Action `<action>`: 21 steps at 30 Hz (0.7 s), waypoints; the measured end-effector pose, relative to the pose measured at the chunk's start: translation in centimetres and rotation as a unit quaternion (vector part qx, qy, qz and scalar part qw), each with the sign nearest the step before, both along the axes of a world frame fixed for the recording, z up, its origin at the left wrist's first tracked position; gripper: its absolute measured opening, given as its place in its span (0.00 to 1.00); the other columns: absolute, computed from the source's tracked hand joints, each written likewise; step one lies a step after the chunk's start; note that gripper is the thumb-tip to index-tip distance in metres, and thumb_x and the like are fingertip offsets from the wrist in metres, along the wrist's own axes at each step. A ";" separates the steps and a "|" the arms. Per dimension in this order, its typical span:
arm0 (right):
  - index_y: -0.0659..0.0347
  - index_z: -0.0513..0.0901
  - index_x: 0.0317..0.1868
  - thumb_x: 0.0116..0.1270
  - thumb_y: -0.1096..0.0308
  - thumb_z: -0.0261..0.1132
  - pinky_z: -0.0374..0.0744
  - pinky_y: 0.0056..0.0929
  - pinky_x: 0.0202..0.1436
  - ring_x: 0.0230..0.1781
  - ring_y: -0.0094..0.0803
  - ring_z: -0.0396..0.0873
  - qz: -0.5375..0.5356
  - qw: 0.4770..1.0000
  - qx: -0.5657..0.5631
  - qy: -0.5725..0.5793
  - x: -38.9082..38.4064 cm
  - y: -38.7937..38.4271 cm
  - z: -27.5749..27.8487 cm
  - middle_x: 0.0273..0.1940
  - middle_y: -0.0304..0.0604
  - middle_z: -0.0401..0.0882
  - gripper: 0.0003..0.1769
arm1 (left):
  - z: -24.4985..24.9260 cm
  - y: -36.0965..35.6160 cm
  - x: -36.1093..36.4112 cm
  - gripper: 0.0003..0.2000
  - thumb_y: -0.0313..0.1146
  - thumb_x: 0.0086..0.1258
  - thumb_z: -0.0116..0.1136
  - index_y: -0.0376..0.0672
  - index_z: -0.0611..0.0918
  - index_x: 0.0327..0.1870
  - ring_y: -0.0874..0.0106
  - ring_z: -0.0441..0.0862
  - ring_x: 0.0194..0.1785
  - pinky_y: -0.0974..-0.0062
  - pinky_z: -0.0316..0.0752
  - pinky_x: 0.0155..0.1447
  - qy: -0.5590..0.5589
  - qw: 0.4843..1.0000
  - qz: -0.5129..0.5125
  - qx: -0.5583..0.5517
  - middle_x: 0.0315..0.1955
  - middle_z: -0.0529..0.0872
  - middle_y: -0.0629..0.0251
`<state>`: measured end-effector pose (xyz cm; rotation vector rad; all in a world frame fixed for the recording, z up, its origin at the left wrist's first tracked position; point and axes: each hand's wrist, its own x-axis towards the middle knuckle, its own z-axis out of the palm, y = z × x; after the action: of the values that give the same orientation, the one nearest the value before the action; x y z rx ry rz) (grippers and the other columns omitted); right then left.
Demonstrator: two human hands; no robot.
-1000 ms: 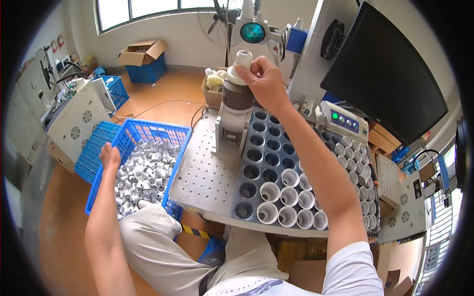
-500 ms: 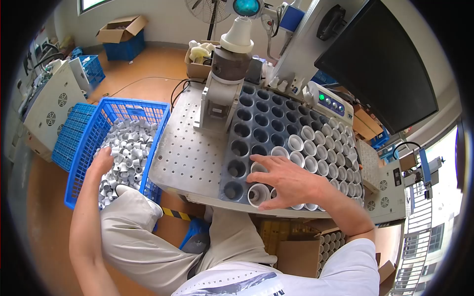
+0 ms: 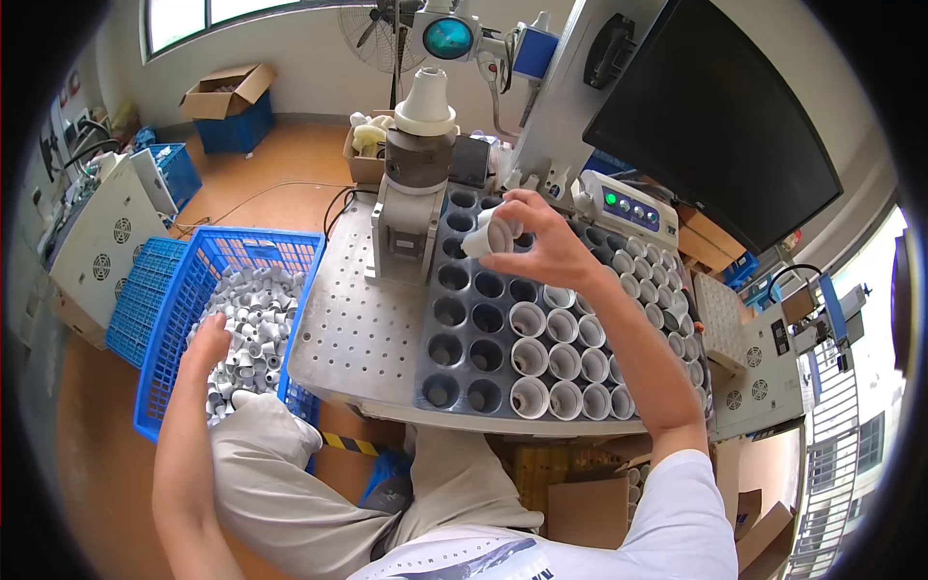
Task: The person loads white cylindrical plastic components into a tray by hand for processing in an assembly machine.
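Note:
My right hand point(image 3: 541, 242) is raised over the back left of the dark tray point(image 3: 466, 373), thumb and fingers closed on a white plastic cup point(image 3: 491, 238). The cup is tilted, and more white plastic shows beside it under my fingers. Below, the tray's left two columns have bare round holes, while white cups point(image 3: 529, 357) stand in rows further right. My left hand point(image 3: 206, 343) is inside the blue basket point(image 3: 307, 253), its fingers curled at the pile of small grey-white plastic fittings point(image 3: 253, 324). What those fingers hold is hidden.
A machine post topped by a white cone point(image 3: 425, 101) stands left of the tray on a perforated metal plate point(image 3: 353, 338). A control box with a green-lit button point(image 3: 628, 206) and a black monitor point(image 3: 715, 126) stand behind. A fan point(image 3: 379, 39) is at the back.
My right hand has moved from the tray's front edge up to its back left, lifting a cup. Two front holes that held cups are now bare. My left hand stays at the fittings.

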<state>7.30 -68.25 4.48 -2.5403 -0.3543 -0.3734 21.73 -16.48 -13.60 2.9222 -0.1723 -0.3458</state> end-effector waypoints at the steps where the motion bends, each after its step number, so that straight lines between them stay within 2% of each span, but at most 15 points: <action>1: 0.63 0.78 0.53 0.49 0.54 0.75 0.73 0.34 0.61 0.56 0.42 0.74 -0.017 0.999 0.041 0.029 1.4 -1.2 -1.7 0.57 0.52 0.70 0.33 | -0.2 0.2 0.0 0.13 0.24 0.63 0.43 0.32 0.75 0.47 0.46 0.71 0.59 0.56 0.67 0.62 -0.005 1.000 -0.004 0.000 0.51 0.76 0.40; 3: 0.64 0.76 0.55 0.49 0.54 0.76 0.73 0.32 0.61 0.56 0.38 0.74 -0.047 0.988 0.121 0.087 3.7 -3.0 -4.6 0.56 0.50 0.72 0.36 | 0.5 0.1 -0.4 0.14 0.25 0.63 0.43 0.32 0.75 0.48 0.45 0.71 0.59 0.56 0.67 0.63 -0.008 1.000 -0.002 0.002 0.51 0.76 0.40; 6: 0.65 0.72 0.59 0.49 0.54 0.76 0.72 0.29 0.62 0.56 0.33 0.73 -0.030 0.976 0.185 0.107 3.6 -4.5 -6.2 0.54 0.48 0.74 0.40 | -0.4 1.1 -0.1 0.15 0.25 0.64 0.42 0.32 0.74 0.50 0.45 0.71 0.59 0.56 0.67 0.63 -0.011 1.000 0.000 -0.004 0.52 0.76 0.39; 7: 0.65 0.70 0.58 0.49 0.57 0.74 0.70 0.31 0.65 0.60 0.38 0.72 -0.018 0.983 0.153 0.101 3.2 -4.7 -6.2 0.59 0.51 0.71 0.38 | 0.3 0.8 -0.4 0.17 0.25 0.64 0.41 0.31 0.74 0.52 0.45 0.71 0.60 0.56 0.67 0.63 0.007 1.000 0.004 0.022 0.53 0.76 0.39; 10: 0.65 0.71 0.54 0.48 0.62 0.72 0.69 0.35 0.67 0.64 0.45 0.70 -0.014 0.997 0.051 0.055 2.9 -5.4 -6.9 0.65 0.56 0.66 0.33 | -0.6 2.0 0.3 0.18 0.26 0.65 0.39 0.31 0.73 0.54 0.45 0.70 0.62 0.56 0.66 0.65 0.031 0.999 0.009 0.019 0.55 0.75 0.39; 11: 0.65 0.72 0.48 0.46 0.66 0.69 0.67 0.38 0.68 0.67 0.53 0.66 -0.017 0.999 0.035 0.033 2.6 -5.2 -6.8 0.69 0.62 0.60 0.27 | -0.6 2.0 0.3 0.18 0.26 0.65 0.39 0.31 0.73 0.54 0.45 0.69 0.62 0.56 0.66 0.65 0.036 0.999 0.010 0.022 0.55 0.75 0.39; 14: 0.66 0.76 0.46 0.46 0.67 0.67 0.68 0.39 0.68 0.66 0.57 0.67 -0.014 0.999 -0.029 0.024 2.6 -5.3 -7.1 0.69 0.65 0.58 0.24 | -0.7 1.8 0.4 0.18 0.26 0.64 0.39 0.31 0.73 0.54 0.44 0.69 0.63 0.55 0.65 0.66 0.046 0.998 0.011 0.029 0.56 0.74 0.38; 17: 0.68 0.80 0.44 0.46 0.68 0.66 0.69 0.40 0.67 0.64 0.60 0.68 -0.056 0.997 -0.041 0.037 2.2 -4.6 -6.7 0.70 0.67 0.56 0.22 | -0.8 1.4 0.5 0.17 0.25 0.63 0.39 0.31 0.73 0.52 0.44 0.69 0.62 0.54 0.65 0.66 0.036 0.999 0.009 0.023 0.56 0.74 0.37; 21: 0.66 0.81 0.47 0.47 0.67 0.67 0.70 0.40 0.67 0.64 0.60 0.69 -0.046 0.998 -0.030 0.033 2.0 -4.9 -7.1 0.70 0.65 0.55 0.24 | -1.1 0.5 0.9 0.16 0.25 0.62 0.41 0.30 0.74 0.49 0.44 0.70 0.61 0.54 0.66 0.64 0.023 1.000 0.005 0.016 0.52 0.76 0.37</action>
<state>9.28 -73.12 -2.60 -2.6282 -0.2267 -0.3183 22.62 -15.97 -14.66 2.9420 -0.1460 -0.4164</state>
